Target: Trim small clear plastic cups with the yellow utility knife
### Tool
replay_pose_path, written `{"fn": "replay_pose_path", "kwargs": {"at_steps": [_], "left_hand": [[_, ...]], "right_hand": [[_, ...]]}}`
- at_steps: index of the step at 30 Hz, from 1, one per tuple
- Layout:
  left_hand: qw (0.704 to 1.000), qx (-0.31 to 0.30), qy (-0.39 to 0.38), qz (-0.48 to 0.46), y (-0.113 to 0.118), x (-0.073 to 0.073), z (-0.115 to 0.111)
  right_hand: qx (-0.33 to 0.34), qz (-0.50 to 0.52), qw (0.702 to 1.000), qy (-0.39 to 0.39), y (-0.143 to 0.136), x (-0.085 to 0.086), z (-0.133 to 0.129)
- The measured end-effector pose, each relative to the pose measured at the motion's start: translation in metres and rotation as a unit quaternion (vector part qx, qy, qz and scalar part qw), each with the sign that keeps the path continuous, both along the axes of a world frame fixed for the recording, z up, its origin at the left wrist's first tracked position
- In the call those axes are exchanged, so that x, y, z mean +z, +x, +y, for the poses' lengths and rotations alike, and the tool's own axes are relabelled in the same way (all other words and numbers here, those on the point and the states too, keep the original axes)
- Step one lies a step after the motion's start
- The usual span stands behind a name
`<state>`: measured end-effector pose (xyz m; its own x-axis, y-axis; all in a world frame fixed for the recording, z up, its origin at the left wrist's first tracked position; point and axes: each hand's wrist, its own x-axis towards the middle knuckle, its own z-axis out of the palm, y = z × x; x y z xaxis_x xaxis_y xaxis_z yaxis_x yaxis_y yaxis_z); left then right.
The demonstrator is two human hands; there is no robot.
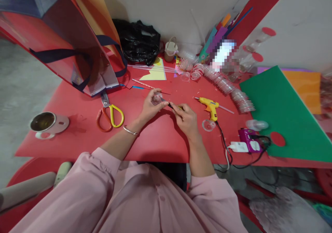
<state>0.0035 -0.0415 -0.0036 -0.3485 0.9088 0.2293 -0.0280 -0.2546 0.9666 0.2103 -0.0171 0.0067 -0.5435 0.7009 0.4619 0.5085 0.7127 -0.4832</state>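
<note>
Above the middle of the red table, my left hand [151,105] is closed around a small clear plastic cup [156,98]. My right hand [186,119] grips what looks like a utility knife [170,105], dark with a bit of yellow. Its thin blade points left, at the cup's near side; whether it touches the plastic I cannot tell. The fingers hide most of the knife's handle. To the right of my right hand lies a yellow glue gun [209,105] with a clear plastic piece [208,125] beside it. Scissors [110,113] with red and yellow handles rest left of my left hand.
A mug [53,124] stands at the left edge, by a large paper bag [85,46]. Rows of stacked clear cups [224,82] curve along the back right. A green board [287,115] and a purple power box [249,141] with cords lie right. A black plastic bag [138,42] sits behind.
</note>
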Motion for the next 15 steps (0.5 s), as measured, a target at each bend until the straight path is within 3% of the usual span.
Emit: {"fn": "replay_pose_path", "kwargs": {"at_steps": [7, 15], "left_hand": [[1.000, -0.017, -0.001, -0.006, 0.0003, 0.0014, -0.0007], [1.000, 0.011, 0.018, 0.022, 0.0016, -0.0002, -0.0011]], "right_hand": [[0.006, 0.002, 1.000, -0.006, 0.0005, -0.0011, 0.0005], [0.014, 0.000, 1.000, 0.000, 0.0013, 0.0012, 0.0004]]}}
